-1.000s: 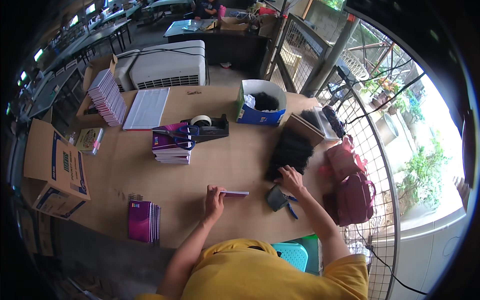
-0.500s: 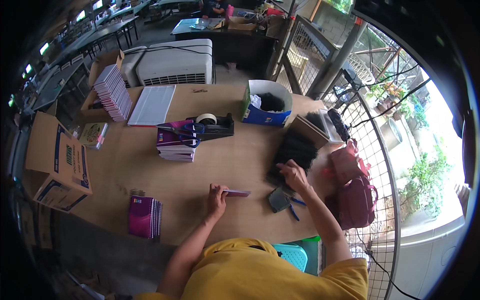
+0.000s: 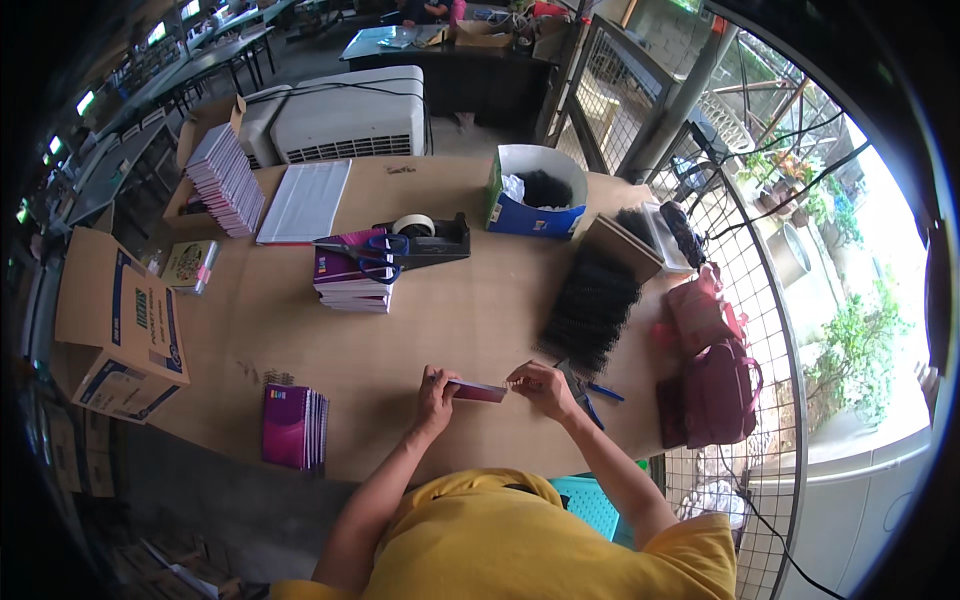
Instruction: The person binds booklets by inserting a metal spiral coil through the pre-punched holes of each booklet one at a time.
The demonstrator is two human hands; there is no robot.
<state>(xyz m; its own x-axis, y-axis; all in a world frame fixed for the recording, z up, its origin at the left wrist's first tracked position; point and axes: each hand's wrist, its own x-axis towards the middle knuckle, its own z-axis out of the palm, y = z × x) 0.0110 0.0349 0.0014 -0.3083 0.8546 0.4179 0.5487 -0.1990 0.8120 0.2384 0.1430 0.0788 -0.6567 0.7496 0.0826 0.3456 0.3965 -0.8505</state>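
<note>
My left hand (image 3: pixel 436 400) grips a thin purple notebook (image 3: pixel 478 391) by its left end, holding it edge-up above the table. At the notebook's right end is my right hand (image 3: pixel 543 389), its fingers pinched on what looks like a small dark binding coil (image 3: pixel 514 383), mostly hidden by the fingers. Beyond that hand lies a pile of black spiral binding coils (image 3: pixel 590 308). Pliers with blue handles (image 3: pixel 597 397) rest just right of my right hand, partly hidden by it. A stack of spiral-bound purple notebooks (image 3: pixel 294 427) stands at the table's near left.
Scissors (image 3: pixel 372 255) lie on a purple notebook stack (image 3: pixel 352 292) beside a black tape dispenser (image 3: pixel 440 242). A blue box (image 3: pixel 535 218) stands farther back. An open carton (image 3: pixel 120 325) is at the left, a dark red bag (image 3: pixel 718 395) at the right by the wire mesh.
My right hand has come away from the black coil pile, moving left and nearer to the notebook's right end. My left hand still holds the notebook in about the same place.
</note>
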